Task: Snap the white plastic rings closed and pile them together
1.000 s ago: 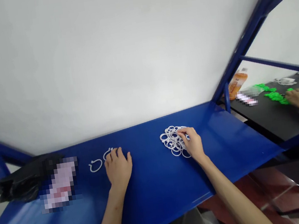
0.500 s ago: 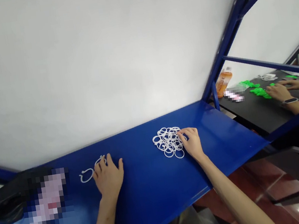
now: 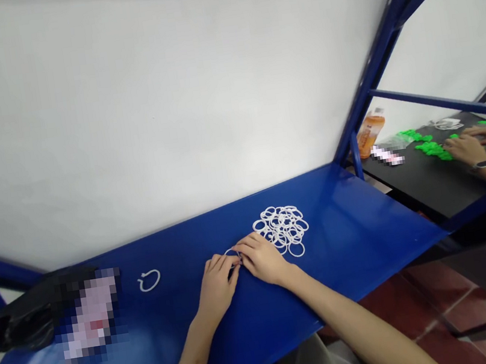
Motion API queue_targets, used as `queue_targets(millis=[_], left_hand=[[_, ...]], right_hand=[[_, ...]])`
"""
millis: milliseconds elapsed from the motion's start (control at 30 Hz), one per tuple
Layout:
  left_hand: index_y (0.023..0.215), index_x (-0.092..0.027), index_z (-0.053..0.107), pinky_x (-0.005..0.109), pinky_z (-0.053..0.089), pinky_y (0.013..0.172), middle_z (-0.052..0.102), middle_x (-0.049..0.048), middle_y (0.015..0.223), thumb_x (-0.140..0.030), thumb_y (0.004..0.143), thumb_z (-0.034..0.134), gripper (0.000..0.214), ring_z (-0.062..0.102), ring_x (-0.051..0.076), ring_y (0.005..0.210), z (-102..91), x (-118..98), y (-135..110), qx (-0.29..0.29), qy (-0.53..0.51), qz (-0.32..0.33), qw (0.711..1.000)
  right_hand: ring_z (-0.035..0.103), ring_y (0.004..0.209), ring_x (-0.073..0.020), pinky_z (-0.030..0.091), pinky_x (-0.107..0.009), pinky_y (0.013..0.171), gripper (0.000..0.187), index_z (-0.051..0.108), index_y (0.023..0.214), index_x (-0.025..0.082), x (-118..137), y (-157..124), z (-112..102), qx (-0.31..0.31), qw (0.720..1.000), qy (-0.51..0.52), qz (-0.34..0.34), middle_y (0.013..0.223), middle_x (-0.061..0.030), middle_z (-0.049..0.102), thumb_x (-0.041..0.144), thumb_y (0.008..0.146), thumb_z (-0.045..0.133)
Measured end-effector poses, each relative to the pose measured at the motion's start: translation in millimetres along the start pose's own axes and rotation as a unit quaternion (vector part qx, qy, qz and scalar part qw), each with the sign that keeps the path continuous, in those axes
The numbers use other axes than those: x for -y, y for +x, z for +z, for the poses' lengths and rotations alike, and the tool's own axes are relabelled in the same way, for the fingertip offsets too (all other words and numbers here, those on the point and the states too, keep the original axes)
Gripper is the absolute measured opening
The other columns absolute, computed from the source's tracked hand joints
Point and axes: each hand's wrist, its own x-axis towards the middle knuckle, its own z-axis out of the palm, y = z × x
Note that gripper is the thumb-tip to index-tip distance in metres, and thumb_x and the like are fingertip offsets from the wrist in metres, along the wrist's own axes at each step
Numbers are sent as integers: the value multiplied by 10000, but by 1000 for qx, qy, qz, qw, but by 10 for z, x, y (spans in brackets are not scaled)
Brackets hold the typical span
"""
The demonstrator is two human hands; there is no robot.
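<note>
Both hands meet over the middle of the blue table (image 3: 342, 234), on one thin white plastic ring (image 3: 230, 251). My left hand (image 3: 216, 280) pinches its left side with bent fingers. Opposite it, my right hand (image 3: 261, 258) grips the other side, thumb and fingertips pressed close together. The fingers cover most of this ring, so I cannot tell whether its ends are joined. Just beyond my right hand lies a pile of white rings (image 3: 293, 223), overlapping one another. A single white ring with a gap (image 3: 150, 281) rests off to the left, apart from my hands.
At the left lie a black plastic bag (image 3: 27, 324) and a blurred-out pinkish item (image 3: 92, 317). A white wall and blue frame bars (image 3: 380, 46) border the table. On a black table to the right, another person's hands (image 3: 470, 148) touch green pieces (image 3: 434, 148) near an orange bottle (image 3: 371, 132).
My left hand has moved right, away from the gapped ring. My right hand has left the pile and moved left. They now hold a ring between them.
</note>
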Motion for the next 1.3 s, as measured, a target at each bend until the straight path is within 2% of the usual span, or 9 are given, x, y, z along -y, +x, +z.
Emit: queue_targets(millis=[100, 200, 300, 400, 500, 767, 933, 1067, 1300], left_hand=[[1042, -222, 629, 416, 471, 914, 676, 69, 1061, -214, 928, 511, 165, 595, 237, 1010, -51, -17, -1, -9, -8, -17, 1000], [1406, -224, 470, 461, 410, 1071, 543, 96, 1399, -113, 841, 510, 577, 491, 266, 1274, -75, 10, -3, 17, -5, -26, 999], [1546, -242, 292, 476, 360, 1130, 442, 79, 1530, -60, 790, 481, 800, 403, 273, 1381, -31, 48, -13, 59, 1, -25, 998], [1531, -234, 336, 478, 373, 1114, 524, 78, 1457, -88, 839, 468, 720, 445, 267, 1338, 27, 70, -26, 76, 1, -26, 997], [1459, -235, 450, 468, 401, 1072, 605, 73, 1338, -152, 899, 479, 566, 501, 255, 1253, 36, 78, -36, 69, -4, -30, 997], [1382, -297, 559, 436, 453, 934, 621, 60, 1107, -322, 914, 595, 470, 542, 247, 1061, -34, 67, -52, 46, 13, -14, 999], [1209, -269, 670, 423, 456, 888, 643, 60, 1044, -412, 916, 612, 331, 550, 242, 1002, -63, 39, -41, 43, 4, -5, 999], [1216, -262, 656, 426, 458, 921, 698, 52, 1062, -410, 920, 618, 334, 568, 245, 1036, -40, 50, -46, 16, -20, 4, 1000], [1387, -252, 497, 427, 489, 963, 717, 31, 1106, -382, 870, 678, 563, 575, 243, 1082, -5, 46, -65, 8, -76, -33, 997]], right_hand=[[570, 985, -248, 517, -433, 899, 227, 672, 1100, 184, -18, -13, 36, 23, 1000, -5, 7, 1011, -95, 689, 110, 912, 570], [569, 1009, -247, 510, -440, 915, 244, 669, 1091, 185, -36, -79, -31, -8, 999, -5, 34, 1058, -103, 673, 81, 916, 535], [569, 985, -246, 505, -436, 903, 221, 668, 1080, 191, -25, -149, -104, -28, 997, -12, 65, 1039, -98, 669, 105, 943, 517], [562, 922, -249, 502, -433, 868, 132, 679, 1031, 185, 5, -184, -117, -1, 996, -32, 83, 963, -87, 676, 261, 959, 600], [554, 880, -238, 504, -402, 830, 185, 691, 1003, 185, 27, -184, -89, 39, 996, -43, 72, 909, -75, 678, 354, 937, 655], [549, 924, -227, 520, -376, 869, 166, 678, 1084, 172, 15, -189, -96, 32, 999, 19, 20, 991, -87, 683, 166, 970, 558], [581, 954, -200, 525, -357, 878, 234, 650, 1132, 212, 26, -185, -68, -5, 993, 111, 43, 1053, -70, 672, 143, 1016, 458], [600, 1006, -201, 517, -368, 920, 198, 636, 1152, 225, 41, -184, -73, -10, 987, 141, 81, 1080, -67, 660, 193, 1016, 496], [626, 957, -191, 517, -334, 877, 161, 626, 1101, 226, 48, -198, -107, 6, 982, 171, 82, 1016, -50, 681, 233, 1029, 483]])
